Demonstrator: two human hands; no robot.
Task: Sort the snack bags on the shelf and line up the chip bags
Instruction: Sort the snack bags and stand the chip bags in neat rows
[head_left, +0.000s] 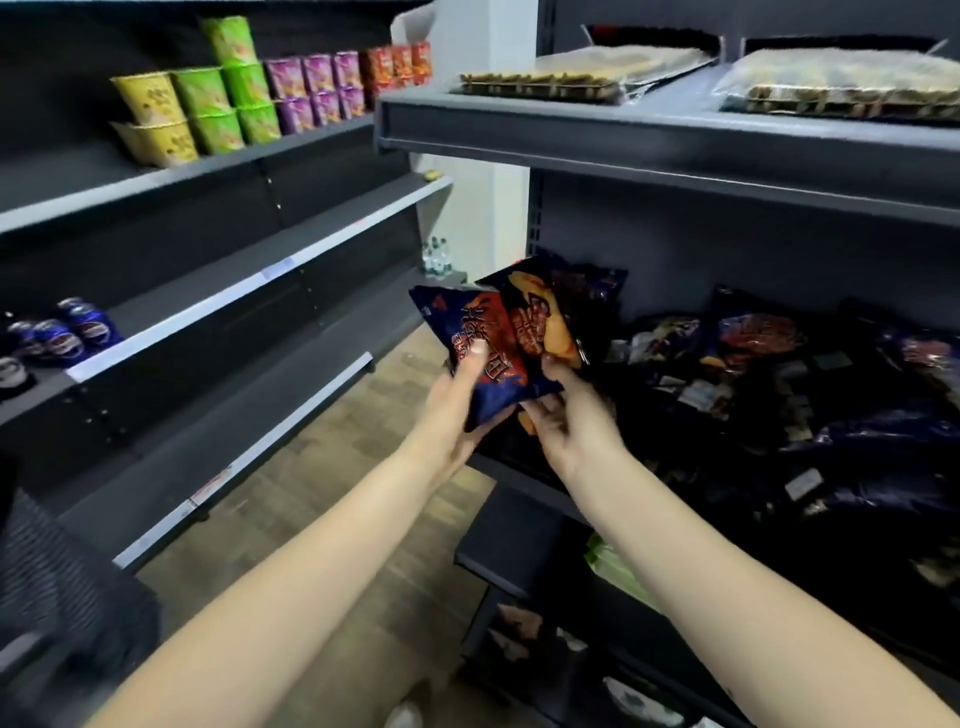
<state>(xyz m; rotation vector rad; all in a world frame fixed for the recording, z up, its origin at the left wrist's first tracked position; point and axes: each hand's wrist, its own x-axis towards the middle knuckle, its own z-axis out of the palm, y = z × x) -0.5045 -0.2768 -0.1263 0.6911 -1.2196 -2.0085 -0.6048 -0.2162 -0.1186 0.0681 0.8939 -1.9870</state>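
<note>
My forearms (322, 571) are bare from wrist to the frame's edge. My left hand (457, 410) and right hand (576, 421) are bare as well.

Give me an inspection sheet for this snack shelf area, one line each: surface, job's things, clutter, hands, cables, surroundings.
Surface: dark grey middle shelf on the right.
Job's things: blue chip bag and black chip bag held overlapping in front of the shelf; pile of dark bags lies jumbled on it, not lined up.
Clutter: clear flat packs on the shelf above.
Grippers: left hand grips the blue chip bag, thumb on its front; right hand pinches the black chip bag's lower edge.
Cables: nothing seen.
Surroundings: snack cups and blue cans on the left shelving; wooden floor.
</note>
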